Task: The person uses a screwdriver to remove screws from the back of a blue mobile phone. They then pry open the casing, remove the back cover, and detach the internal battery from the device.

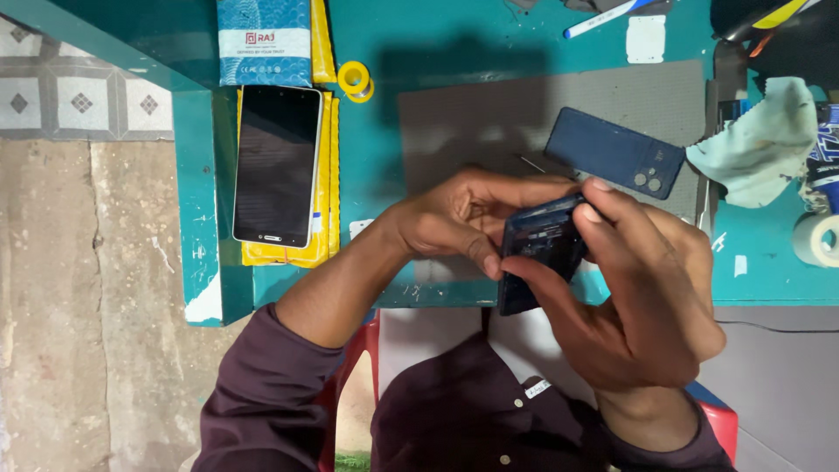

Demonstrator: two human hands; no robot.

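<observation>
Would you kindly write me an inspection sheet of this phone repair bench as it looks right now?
Surface: teal bench, paint chipped at its left edge; grey mat on it.
Job's things: dark phone body, back open, held above the bench edge; blue back cover lies on the mat.
Clutter: second phone face up on yellow packets, yellow tape roll, cloth, white tape roll, pen.
Grips: left hand and right hand both hold the phone body.
Cables: thin dark cable at the right.
Surroundings: concrete floor, red seat.
</observation>
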